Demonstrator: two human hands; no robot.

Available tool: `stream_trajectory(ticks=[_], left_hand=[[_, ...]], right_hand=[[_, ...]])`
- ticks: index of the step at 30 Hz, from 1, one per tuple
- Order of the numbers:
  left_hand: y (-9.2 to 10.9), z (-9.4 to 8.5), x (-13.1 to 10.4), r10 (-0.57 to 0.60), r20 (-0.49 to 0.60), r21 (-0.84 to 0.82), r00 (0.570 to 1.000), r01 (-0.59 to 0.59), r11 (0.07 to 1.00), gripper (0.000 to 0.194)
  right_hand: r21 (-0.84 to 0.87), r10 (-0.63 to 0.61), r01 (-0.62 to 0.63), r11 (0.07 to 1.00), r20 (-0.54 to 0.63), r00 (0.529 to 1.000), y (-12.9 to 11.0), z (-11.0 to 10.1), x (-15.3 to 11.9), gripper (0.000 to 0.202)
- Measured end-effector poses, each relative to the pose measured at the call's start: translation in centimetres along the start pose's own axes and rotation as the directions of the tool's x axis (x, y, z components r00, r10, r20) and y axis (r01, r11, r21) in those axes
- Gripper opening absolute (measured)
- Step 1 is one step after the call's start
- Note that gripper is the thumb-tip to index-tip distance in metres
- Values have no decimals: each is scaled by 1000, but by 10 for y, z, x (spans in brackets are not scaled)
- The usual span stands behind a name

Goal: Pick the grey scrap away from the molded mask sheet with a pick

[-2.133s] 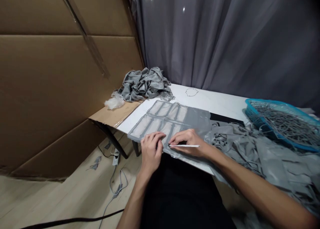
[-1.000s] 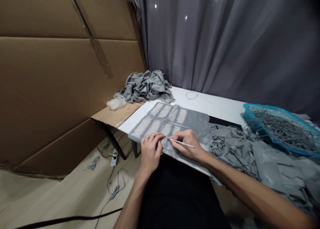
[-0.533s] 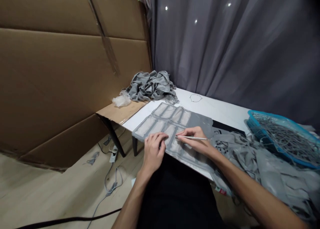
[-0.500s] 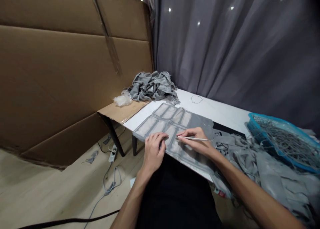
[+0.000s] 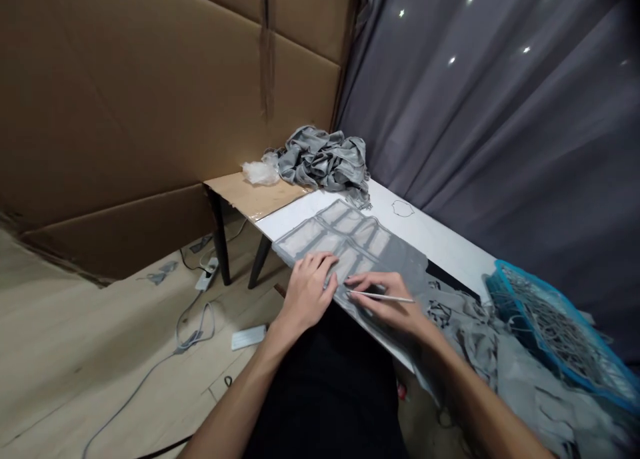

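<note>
A grey fabric organizer (image 5: pixel 367 242) with rows of clear pockets lies over the front of the white table. On its near edge rests my left hand (image 5: pixel 313 282), fingers slightly bent against the fabric and thumb apart. My right hand (image 5: pixel 383 299), close beside it, pinches a thin white pen-like stick (image 5: pixel 393 298). The stick lies nearly level, its tip at the fabric between my hands. What the tip touches is too small to make out.
Crumpled grey fabric (image 5: pixel 327 159) and clear plastic (image 5: pixel 261 172) sit at the table's far end. To the right are more grey pieces (image 5: pixel 515 359) and a blue basket (image 5: pixel 500 272) of grey cords. Cardboard (image 5: pixel 165 99) stands left; a cable (image 5: pixel 145 379) crosses the floor.
The view has turned and tilted, showing more floor on the left. My right hand has shifted slightly towards my left hand, still gripping the stick; the left stays on the fabric.
</note>
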State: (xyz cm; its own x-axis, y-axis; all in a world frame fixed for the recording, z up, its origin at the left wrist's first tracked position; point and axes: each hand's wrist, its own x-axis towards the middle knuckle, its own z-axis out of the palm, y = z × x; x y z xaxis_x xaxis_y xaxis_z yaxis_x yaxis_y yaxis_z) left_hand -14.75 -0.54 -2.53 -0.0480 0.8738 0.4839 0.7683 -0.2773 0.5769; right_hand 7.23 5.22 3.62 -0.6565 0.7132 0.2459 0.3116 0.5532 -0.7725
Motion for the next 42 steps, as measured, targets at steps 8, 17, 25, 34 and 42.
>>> stream_trajectory(ticks=[8, 17, 25, 34, 42], left_hand=[[-1, 4, -1, 9, -27, -8, 1000, -9, 1000, 29], [-2, 5, -1, 20, -41, -37, 999, -21, 999, 33], [-4, 7, -2, 21, -59, -18, 998, -22, 1000, 32], [-2, 6, -1, 25, -60, -23, 998, -26, 999, 31], [-2, 4, -2, 17, -38, -56, 999, -19, 998, 33]], right_hand=[[-3, -77, 77, 997, -102, 992, 16, 17, -20, 5], [-70, -156, 150, 986, -101, 983, 15, 16, -18, 6], [-356, -383, 359, 863, 1, 924, 9, 18, -16, 18], [-495, -463, 406, 768, 9, 887, 4, 25, -14, 28], [-285, -236, 173, 943, -201, 951, 9, 26, -18, 15]])
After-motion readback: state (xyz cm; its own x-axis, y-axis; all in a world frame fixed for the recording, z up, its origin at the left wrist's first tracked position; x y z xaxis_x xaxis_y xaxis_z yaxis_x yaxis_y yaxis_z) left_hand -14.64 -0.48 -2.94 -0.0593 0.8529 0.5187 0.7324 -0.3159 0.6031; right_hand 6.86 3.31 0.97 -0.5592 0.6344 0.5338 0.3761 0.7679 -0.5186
